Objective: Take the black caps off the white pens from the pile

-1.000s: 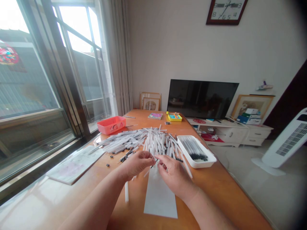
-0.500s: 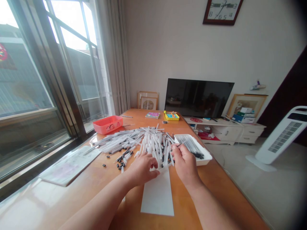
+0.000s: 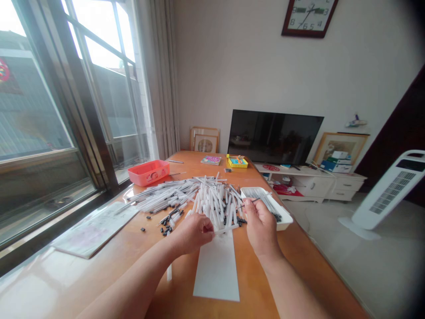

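Note:
My left hand is closed, with its fingertips pinching one end of a translucent white pen barrel that points to the right. Between the thumb and finger of my right hand is a thin dark pen refill, held near the white tray. Several dark-tipped pens or refills lie in that tray. Just beyond both hands spreads a heap of white pen barrels. Small black pen caps are scattered left of my left hand. A white sheet lies beneath the held barrel.
A red plastic basket stands at the table's left edge, with a flat booklet nearer me. Farther back are a colourful book and a yellow box. A white tower fan stands on the floor at right.
My left hand, with thumb and fingers apart before, is now closed on a pen barrel. My right hand has shifted slightly right and up with the refill.

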A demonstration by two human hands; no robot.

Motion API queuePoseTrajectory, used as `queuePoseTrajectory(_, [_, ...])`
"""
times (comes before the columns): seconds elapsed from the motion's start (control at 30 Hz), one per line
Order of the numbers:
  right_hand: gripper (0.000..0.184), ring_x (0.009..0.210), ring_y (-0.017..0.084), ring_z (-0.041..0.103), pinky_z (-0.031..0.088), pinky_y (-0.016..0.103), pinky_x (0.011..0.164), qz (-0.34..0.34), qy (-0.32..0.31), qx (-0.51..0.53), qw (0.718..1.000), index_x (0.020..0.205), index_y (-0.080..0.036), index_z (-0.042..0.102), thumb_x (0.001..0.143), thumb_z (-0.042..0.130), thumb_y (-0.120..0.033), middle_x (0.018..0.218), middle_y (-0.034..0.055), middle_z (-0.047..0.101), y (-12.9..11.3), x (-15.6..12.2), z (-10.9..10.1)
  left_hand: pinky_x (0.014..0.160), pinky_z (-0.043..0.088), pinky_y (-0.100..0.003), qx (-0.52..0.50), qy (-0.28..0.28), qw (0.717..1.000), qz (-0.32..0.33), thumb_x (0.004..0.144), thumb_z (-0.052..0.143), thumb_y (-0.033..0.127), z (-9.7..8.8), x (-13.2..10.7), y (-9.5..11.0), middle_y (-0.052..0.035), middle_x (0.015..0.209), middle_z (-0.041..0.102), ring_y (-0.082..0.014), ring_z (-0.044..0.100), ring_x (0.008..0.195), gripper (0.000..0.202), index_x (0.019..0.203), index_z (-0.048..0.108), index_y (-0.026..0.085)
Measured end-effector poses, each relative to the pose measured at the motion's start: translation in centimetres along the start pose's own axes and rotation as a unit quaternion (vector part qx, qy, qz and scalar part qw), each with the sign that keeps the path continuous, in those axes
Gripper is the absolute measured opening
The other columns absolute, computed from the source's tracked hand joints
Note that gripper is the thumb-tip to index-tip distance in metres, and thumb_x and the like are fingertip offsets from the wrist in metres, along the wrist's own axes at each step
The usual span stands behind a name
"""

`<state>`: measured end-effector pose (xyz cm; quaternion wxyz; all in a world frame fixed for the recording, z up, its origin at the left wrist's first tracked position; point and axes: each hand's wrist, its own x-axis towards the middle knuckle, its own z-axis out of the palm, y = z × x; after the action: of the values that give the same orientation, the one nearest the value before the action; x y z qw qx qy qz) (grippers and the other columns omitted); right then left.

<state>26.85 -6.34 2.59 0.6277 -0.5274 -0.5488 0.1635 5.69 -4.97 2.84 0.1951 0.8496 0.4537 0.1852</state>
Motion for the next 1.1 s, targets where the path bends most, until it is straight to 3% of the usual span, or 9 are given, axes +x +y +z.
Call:
queuePoseTrajectory(0.13, [0.040,0.073,0.018,0.061,0.046,0.027,0.064,0.096,0.026,0.127,0.987,0.091,-0.019,0.067,0.089,0.055,-0.056,0.079,0.0038,0.068,0.3,0.5,0.1,0.064,0.041,-0.025,-0.105,0.009,0.994,-0.038,0.082,0.057,0.034,-0.5,-0.3,-1.1,-0.0016,0.079,0.066,-0.0162,0.058,0.073,0.019,0.081,0.068,0.019])
queuePoseTrajectory(0.33, [0.037,0.068,0.015,0.059,0.044,0.026,0.061,0.128,0.028,0.186,0.974,0.092,-0.018,0.068,0.085,0.061,-0.054,0.077,0.0027,0.067,0.3,0.7,0.1,0.060,0.039,-0.024,-0.171,0.022,0.983,-0.063,0.083,0.058,0.040,-0.1,-0.2,-2.0,-0.0007,0.074,0.063,-0.0151,0.054,0.069,0.025,0.083,0.067,0.017])
queuePoseTrajectory(0.73, [0.037,0.072,0.017,0.061,0.043,0.026,0.061,0.127,-0.012,0.162,0.978,0.088,-0.018,0.066,0.088,0.059,-0.054,0.080,0.0047,0.068,0.0,0.3,0.1,0.063,0.039,-0.024,-0.216,0.016,0.975,-0.047,0.082,0.061,0.041,-0.2,-0.3,-1.8,-0.0008,0.074,0.062,-0.0146,0.052,0.069,0.024,0.083,0.067,0.017])
queuePoseTrajectory(1.1, [0.041,0.079,0.019,0.059,0.042,0.027,0.061,0.154,-0.087,0.152,0.972,0.099,-0.019,0.072,0.086,0.059,-0.056,0.090,0.0060,0.068,-0.9,-0.1,0.2,0.061,0.037,-0.024,-0.268,0.004,0.963,-0.035,0.085,0.061,0.039,0.3,-0.2,-1.9,0.0009,0.071,0.054,-0.0125,0.045,0.067,0.022,0.084,0.063,0.017])
